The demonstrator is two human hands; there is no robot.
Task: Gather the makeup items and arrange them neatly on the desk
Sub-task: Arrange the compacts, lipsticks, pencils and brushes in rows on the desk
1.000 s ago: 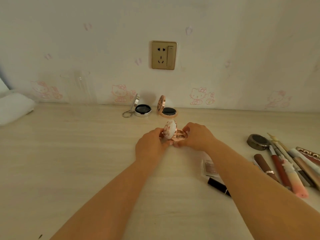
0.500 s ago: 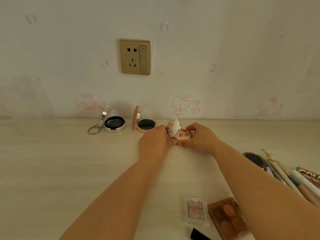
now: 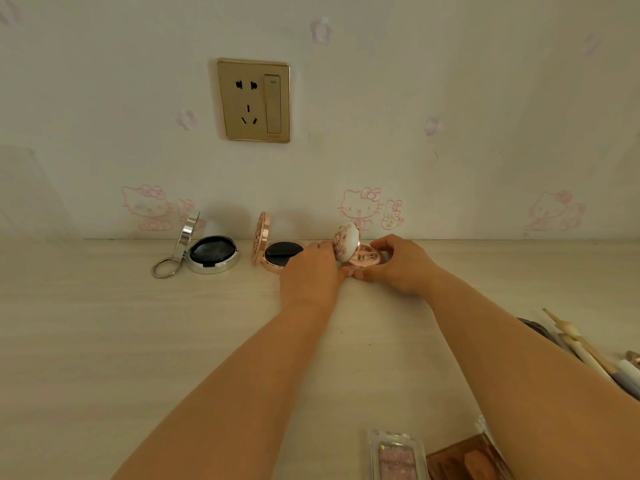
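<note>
Both hands hold a small round compact [image 3: 356, 249] with a white flowered lid, open and resting on the desk near the wall. My left hand [image 3: 311, 268] grips its left side below the raised lid. My right hand [image 3: 394, 263] wraps around the rose-gold base from the right. Just left of it stands an open rose-gold compact [image 3: 273, 249] with a black puff, touching my left hand. Further left is an open silver compact [image 3: 204, 252] with a key ring.
Pencils and brushes [image 3: 588, 355] lie at the right edge of the pale wooden desk [image 3: 104, 341]. A clear pink eyeshadow case [image 3: 396, 457] and a brown palette [image 3: 467, 460] sit at the near edge. A gold socket [image 3: 254, 100] is on the wall.
My hands have carried the flowered compact away from me toward the wall, setting it beside the rose-gold compact. The view has shifted forward and the pencils slid toward the right edge.
</note>
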